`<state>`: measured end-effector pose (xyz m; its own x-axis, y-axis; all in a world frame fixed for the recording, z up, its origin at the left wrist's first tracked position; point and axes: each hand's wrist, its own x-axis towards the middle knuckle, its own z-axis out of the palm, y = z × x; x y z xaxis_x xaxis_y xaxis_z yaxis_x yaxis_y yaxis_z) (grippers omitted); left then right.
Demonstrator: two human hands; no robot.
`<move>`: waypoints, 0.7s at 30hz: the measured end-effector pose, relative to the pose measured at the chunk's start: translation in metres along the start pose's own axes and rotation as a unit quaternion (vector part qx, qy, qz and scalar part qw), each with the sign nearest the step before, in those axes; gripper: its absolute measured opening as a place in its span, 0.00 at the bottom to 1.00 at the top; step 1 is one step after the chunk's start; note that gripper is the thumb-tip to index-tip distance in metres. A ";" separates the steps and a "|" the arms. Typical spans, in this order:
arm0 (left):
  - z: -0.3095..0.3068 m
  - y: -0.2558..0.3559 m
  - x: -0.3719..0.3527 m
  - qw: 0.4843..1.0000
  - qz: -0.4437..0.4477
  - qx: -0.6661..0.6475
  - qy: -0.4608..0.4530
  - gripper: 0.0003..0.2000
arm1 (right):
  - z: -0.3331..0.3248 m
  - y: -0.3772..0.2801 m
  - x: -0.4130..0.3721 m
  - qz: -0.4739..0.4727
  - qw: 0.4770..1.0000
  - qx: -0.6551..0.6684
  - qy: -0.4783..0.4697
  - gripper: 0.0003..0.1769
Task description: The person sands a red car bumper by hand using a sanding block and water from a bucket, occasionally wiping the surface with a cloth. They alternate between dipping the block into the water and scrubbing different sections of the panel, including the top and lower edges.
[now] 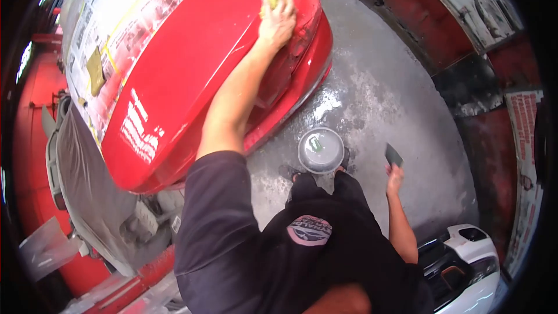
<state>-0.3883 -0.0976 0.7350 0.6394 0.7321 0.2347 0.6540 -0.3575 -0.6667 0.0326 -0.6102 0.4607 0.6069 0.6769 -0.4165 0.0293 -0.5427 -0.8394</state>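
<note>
My left hand (279,23) presses a yellow sponge or cloth (272,3) against the glossy red car panel (192,70), near its upper right end. The fingers are closed over it and part of it is hidden. Off to the right, away from the car, my right hand (395,179) grips a thin dark sheet (393,154), which looks like sandpaper, by its lower edge. A round grey basin (321,168) stands on the floor by my feet, with a green-and-white mark or thing inside it.
Newspaper masking (133,29) with yellow tape borders the red panel, and a brown sheet (95,70) lies on it. A grey-covered vehicle (87,168) stands to the left. At lower right is a white car part (479,285). The grey floor (372,99) looks wet near the car.
</note>
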 end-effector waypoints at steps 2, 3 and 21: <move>-0.009 0.015 -0.001 0.999 -0.020 -0.033 -0.033 0.29 | -0.055 0.037 -0.004 0.050 0.997 -0.054 0.021 0.27; -0.001 0.021 -0.009 0.997 -0.045 -0.054 -0.021 0.28 | -0.076 0.036 -0.008 0.074 0.994 -0.078 0.011 0.27; -0.047 0.029 -0.518 0.820 -0.559 -0.083 0.087 0.33 | 0.041 -0.147 0.057 -0.073 0.940 -0.230 -0.242 0.33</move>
<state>-0.6817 -0.5146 0.6276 -0.3587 0.5675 0.7411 0.9079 0.3965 0.1358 0.0304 -0.4714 0.5457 0.1407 0.8477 -0.5114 0.4930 -0.5079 -0.7064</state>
